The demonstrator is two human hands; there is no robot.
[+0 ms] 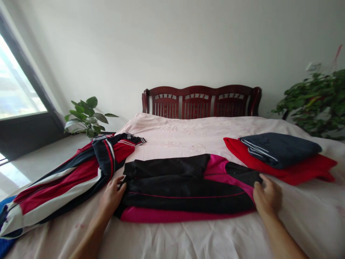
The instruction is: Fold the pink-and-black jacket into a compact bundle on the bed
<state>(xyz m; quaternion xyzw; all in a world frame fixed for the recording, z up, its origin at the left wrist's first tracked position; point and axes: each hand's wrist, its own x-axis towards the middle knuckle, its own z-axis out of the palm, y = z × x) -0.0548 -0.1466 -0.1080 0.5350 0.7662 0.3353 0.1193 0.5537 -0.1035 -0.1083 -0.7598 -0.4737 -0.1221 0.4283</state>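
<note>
A black and magenta jacket [172, 187] lies lengthwise across the bed in front of me, folded into a long strip with a sleeve laid along its top. My left hand [114, 192] pinches its left end, near the cuff and hem. At the opposite end, my right hand [266, 194] grips the dark collar area between thumb and fingers. The jacket's lower magenta edge rests on or just above the sheet; I cannot tell which.
A red, white and navy jacket [64, 183] sprawls on the left, over something blue [7, 248]. To the right, folded navy clothing [283, 149] sits on a red garment [302, 171]. Beyond the pale pink sheet [175, 133] stands a wooden headboard [196, 104], with plants at both sides.
</note>
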